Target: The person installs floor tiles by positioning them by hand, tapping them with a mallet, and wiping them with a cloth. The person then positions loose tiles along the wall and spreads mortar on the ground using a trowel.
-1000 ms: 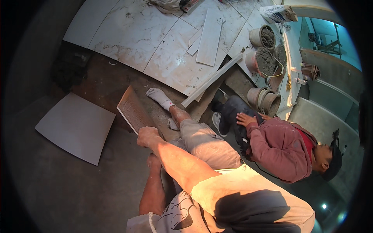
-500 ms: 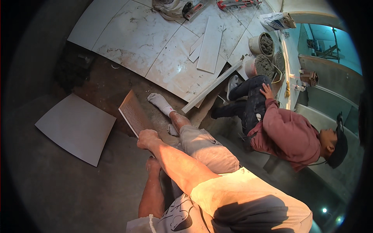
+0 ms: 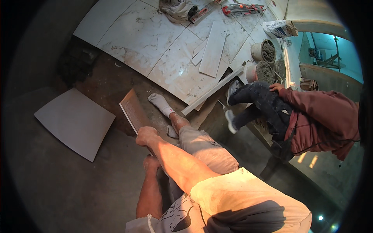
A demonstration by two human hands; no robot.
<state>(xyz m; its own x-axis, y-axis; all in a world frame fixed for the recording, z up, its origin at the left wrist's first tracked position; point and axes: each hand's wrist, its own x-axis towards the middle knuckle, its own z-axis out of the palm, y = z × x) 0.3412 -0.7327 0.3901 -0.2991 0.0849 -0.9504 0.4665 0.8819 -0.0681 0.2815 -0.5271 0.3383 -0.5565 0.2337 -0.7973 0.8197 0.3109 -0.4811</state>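
A tile (image 3: 135, 110) with a ribbed brown back and a thin pale edge is held up on edge, tilted, left of my outstretched leg. My right hand (image 3: 147, 136) is closed on its pale edge near the close end. Just below, my left hand (image 3: 151, 162) is closed at the tile's near end; my right arm hides part of that end. To the left, a large square grey tile (image 3: 75, 124) lies face up on the grey floor, apart from both hands. My socked foot (image 3: 159, 104) rests beyond the held tile.
Pale laid tiles (image 3: 163, 46) form a raised surface ahead, carrying cut tile strips (image 3: 213, 48), a red tile cutter (image 3: 243, 9) and a bag (image 3: 173, 9). A long straight bar (image 3: 213, 90) lies along its edge. Mortar buckets (image 3: 261, 52) stand right. A co-worker (image 3: 314, 116) is close by.
The co-worker has shifted to the right, with one foot swung forward and the head out of view. My hands and the held tile have stayed nearly still.
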